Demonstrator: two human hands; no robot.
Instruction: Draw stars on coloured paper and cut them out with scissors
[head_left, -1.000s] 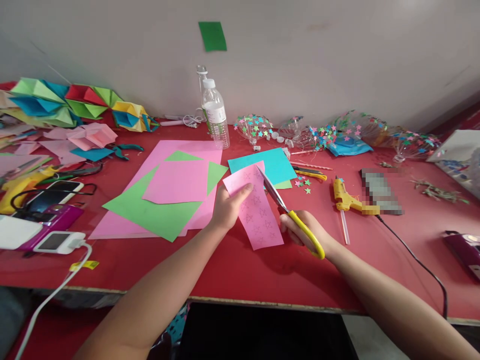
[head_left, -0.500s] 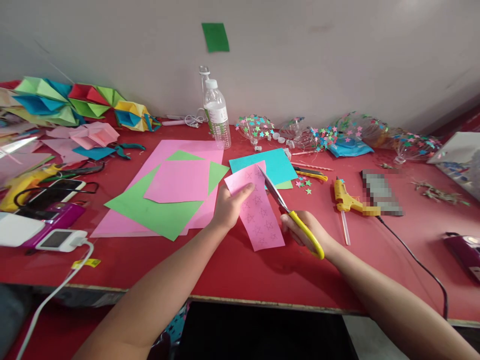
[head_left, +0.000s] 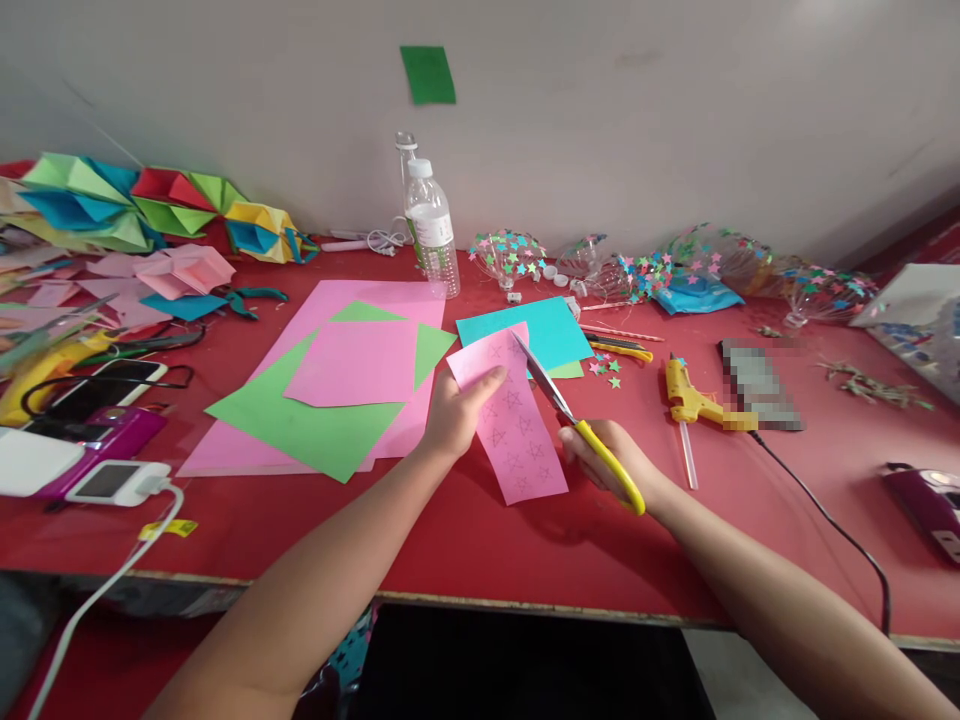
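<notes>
The left grip [head_left: 454, 418] holds pink paper [head_left: 536, 445], the right grip [head_left: 628, 452] scissors [head_left: 587, 434]. Cut stars [head_left: 615, 382] lie to the right; drawn stars [head_left: 514, 400] look uncut.

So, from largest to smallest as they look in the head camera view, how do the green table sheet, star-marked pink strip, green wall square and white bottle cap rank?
1. Green table sheet, though partly covered
2. Star-marked pink strip, in the left hand
3. Green wall square
4. White bottle cap

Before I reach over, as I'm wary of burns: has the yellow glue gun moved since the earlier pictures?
No: judged against the red table, the yellow glue gun keeps its place.
</notes>
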